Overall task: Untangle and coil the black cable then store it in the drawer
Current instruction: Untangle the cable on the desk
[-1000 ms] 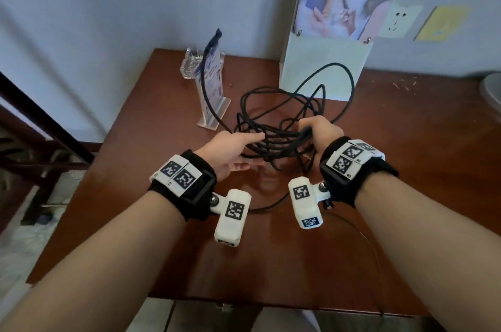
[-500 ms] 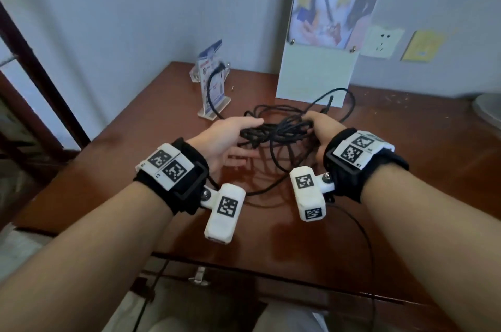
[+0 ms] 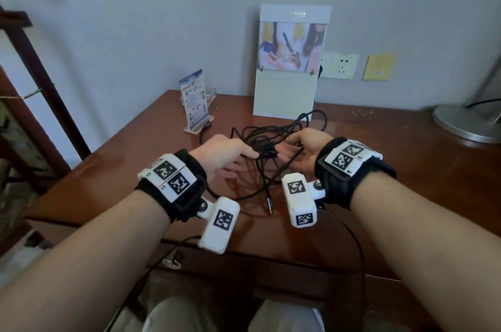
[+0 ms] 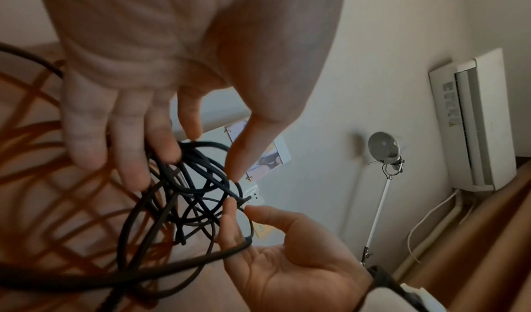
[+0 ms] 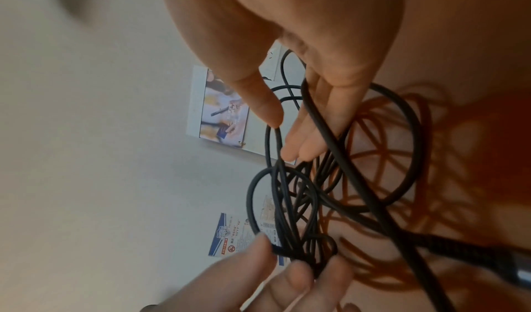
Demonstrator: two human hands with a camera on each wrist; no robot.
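Note:
The black cable (image 3: 271,131) lies in a tangled heap on the brown table (image 3: 379,169), partly lifted between my hands. Its metal plug end (image 3: 269,203) rests on the wood nearer me. My left hand (image 3: 249,158) comes in from the left, and its thumb and fingers pinch a bunch of strands (image 5: 287,226). My right hand (image 3: 287,148) is palm up with straight fingers, and loops (image 4: 241,246) lie draped over them. A shut drawer front (image 3: 244,266) with a metal handle (image 3: 172,263) sits under the table's near edge.
A tall picture stand (image 3: 287,87) leans at the back wall behind the cable. A small card stand (image 3: 193,104) is at the back left, a lamp base (image 3: 466,125) at the far right. Dark wooden furniture (image 3: 40,87) stands to the table's left.
My right hand has let go of the bundle and turned palm up. The tangle has sunk lower onto the table, and the cable no longer hangs over the card stand. The view pulled back.

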